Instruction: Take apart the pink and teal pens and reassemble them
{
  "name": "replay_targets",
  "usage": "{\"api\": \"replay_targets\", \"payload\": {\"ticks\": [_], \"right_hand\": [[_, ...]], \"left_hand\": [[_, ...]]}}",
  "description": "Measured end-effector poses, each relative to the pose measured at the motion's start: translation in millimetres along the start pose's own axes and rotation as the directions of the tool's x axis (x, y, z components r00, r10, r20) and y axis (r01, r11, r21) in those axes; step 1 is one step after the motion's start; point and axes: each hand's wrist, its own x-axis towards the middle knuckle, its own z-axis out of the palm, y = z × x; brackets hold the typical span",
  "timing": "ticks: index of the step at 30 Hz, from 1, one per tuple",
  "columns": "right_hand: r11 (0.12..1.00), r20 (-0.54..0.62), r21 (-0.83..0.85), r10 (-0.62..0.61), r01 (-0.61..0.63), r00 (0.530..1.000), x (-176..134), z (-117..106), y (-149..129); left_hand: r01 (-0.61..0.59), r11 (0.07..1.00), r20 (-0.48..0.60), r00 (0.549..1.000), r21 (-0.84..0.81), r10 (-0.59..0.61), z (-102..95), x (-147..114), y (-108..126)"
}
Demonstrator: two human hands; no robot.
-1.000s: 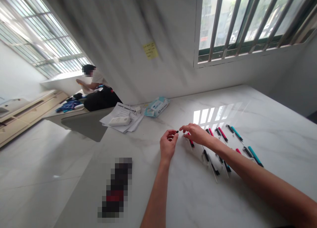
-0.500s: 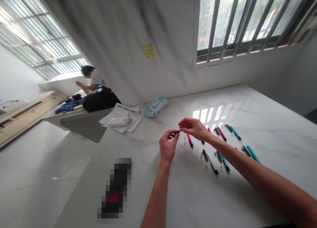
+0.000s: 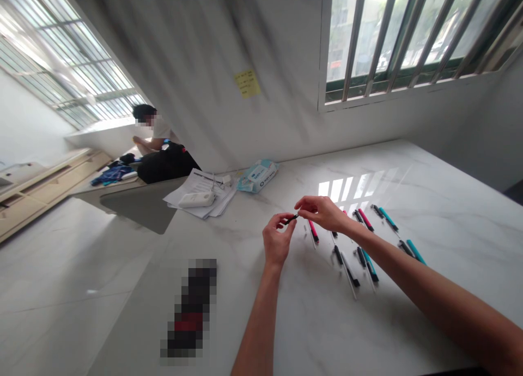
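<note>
My left hand (image 3: 278, 240) pinches a small black pen part (image 3: 291, 219) between thumb and fingers, above the table. At its upper right end, where a light metallic tip shows, the closed fingertips of my right hand (image 3: 318, 211) grip it too. Right beneath my right hand lie a red pen barrel (image 3: 313, 231) and thin white refills. Farther right are black pen parts (image 3: 338, 254), a red barrel (image 3: 365, 219), and teal barrels (image 3: 388, 218), set out in loose groups. My right forearm hides some of these pieces.
On the marble-patterned table (image 3: 318, 321), a blue wipes pack (image 3: 258, 176) lies by the wall, beside papers (image 3: 220, 201) with a white device (image 3: 196, 200) on top. A pixelated dark object (image 3: 192, 310) is at the left. Another person (image 3: 157, 139) sits in the background.
Both my hands stay almost where they were, still holding the black pen part. In the background the other person's hands have shifted slightly.
</note>
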Motion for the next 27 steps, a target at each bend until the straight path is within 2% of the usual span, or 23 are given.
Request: {"api": "replay_targets", "payload": {"ticks": [6,12,18,21,23,25,27], "right_hand": [[0.998,0.069,-0.058,-0.033,0.037,0.997,-1.5,-3.8,-2.5],[0.978,0.068,-0.207,0.053,-0.037,0.996,-2.5,-6.4,-7.2],[0.958,0.081,-0.276,0.102,-0.076,0.991,-2.1,-3.7,-8.3],[0.965,0.121,-0.229,0.160,-0.129,0.980,-1.2,-2.9,-11.2],[0.970,0.156,-0.194,0.181,-0.149,0.971,-1.0,-4.3,-12.6],[0.970,0.181,-0.211,0.158,-0.118,0.971,-1.6,-8.6,-12.2],[0.956,0.202,-0.294,0.084,-0.021,0.976,-3.2,-15.3,-9.1]], "left_hand": [[-0.011,1.000,0.005,1.000,-0.008,0.011,0.5,0.1,0.4],[-0.013,1.000,0.012,1.000,-0.018,0.013,1.4,-0.5,-3.2],[0.022,0.968,0.040,0.999,-0.249,-0.013,6.3,0.7,-8.6],[0.104,0.905,0.051,0.995,-0.413,-0.091,8.2,0.9,-7.5],[0.179,0.823,0.056,0.983,-0.539,-0.176,8.3,0.8,-5.7],[0.236,0.720,0.073,0.965,-0.653,-0.251,7.2,0.9,-4.3],[0.278,0.626,0.101,0.947,-0.729,-0.303,5.4,1.6,-3.7]]}}
